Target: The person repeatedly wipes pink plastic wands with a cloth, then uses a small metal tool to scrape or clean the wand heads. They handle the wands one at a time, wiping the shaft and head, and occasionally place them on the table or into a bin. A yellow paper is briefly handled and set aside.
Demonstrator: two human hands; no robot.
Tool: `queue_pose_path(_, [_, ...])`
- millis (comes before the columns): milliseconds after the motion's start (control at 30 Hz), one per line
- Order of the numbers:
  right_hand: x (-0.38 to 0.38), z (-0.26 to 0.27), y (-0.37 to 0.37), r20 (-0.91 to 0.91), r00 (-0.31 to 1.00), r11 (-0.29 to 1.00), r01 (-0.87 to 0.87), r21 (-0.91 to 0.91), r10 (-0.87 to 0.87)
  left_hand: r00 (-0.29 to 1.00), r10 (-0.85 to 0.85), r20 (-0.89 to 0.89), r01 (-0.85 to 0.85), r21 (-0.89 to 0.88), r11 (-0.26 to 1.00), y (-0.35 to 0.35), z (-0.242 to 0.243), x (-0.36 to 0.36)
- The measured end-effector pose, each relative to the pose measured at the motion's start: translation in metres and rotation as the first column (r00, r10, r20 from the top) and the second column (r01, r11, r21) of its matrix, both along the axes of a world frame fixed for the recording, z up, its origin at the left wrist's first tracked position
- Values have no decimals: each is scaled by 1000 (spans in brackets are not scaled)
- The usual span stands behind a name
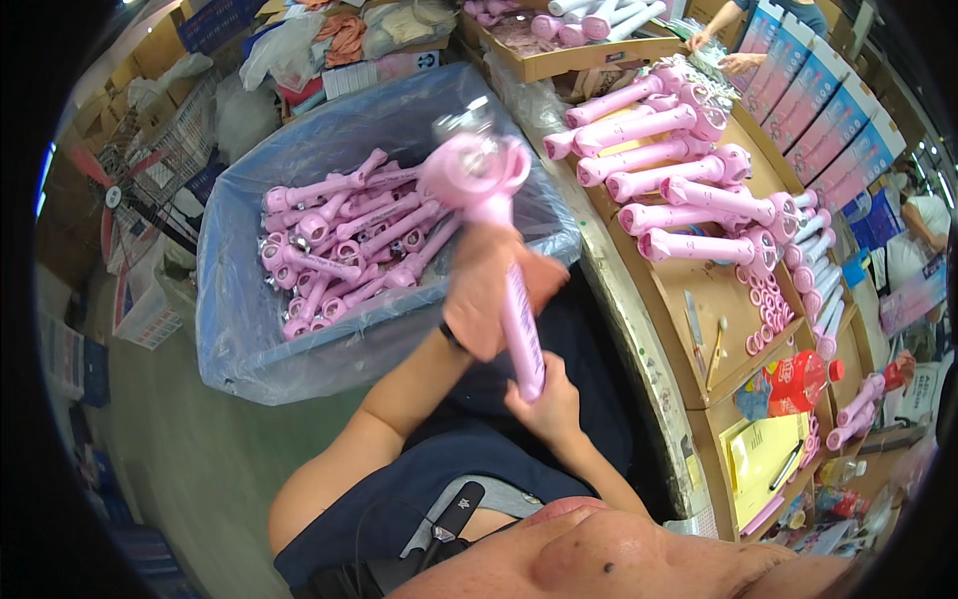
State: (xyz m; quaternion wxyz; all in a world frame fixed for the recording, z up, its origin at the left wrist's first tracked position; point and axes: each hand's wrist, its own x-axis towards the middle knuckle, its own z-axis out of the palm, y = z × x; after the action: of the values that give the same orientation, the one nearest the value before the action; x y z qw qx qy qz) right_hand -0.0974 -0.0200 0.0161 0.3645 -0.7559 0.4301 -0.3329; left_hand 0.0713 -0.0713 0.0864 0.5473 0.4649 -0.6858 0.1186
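A pink plastic wand-like toy (520, 329) with a rounded, partly clear head is held up before me; its head is blurred. My left hand (483, 288), with an orange cloth (542, 277) at it, is around the upper handle below the head. The lower end of the handle is in my right hand (554, 400). To the left stands a blue plastic-lined bin (247, 367) with a pile of similar pink toys (367, 232). On the workbench at the right, more pink toys (673, 180) lie in a row across a cardboard tray (681, 299).
Small pink rings (763, 307), a knife (694, 329), a red-labelled bottle (797, 382) and yellow papers (763, 457) are on the right. Printed boxes (846, 127) stand beyond, near another person's hands (718, 52). A pedestal fan (112, 195) stands at far left.
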Motion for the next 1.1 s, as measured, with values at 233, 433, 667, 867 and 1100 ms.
queue_pose_path(233, [-29, -12, 35, 34, 999, 996, 13, 93, -17, 261, -230, -937, 658, -1, 753, 15, -12, -17])
queue_pose_path(433, [-35, 9, 8, 185, 959, 931, -259, 257, 216, -51, 114, -992, 880, 10, 475, 45, -40, -65])
queue_pose_path(667, [-56, 51, -75, 765, 598, 906, -148, 397, -238, 741, -507, -440, 647, 672, 361, 44, -39, -43])
queue_pose_path(867, [-32, 76, -112, 857, 391, 914, -82, 397, -337, 748, -565, 347, 171, 723, 669, 63, -79, -80])
queue_pose_path(1100, [-45, 65, -138, 910, 266, 914, -170, 368, -317, 868, -151, -473, 494, 792, 360, 87, -80, -80])
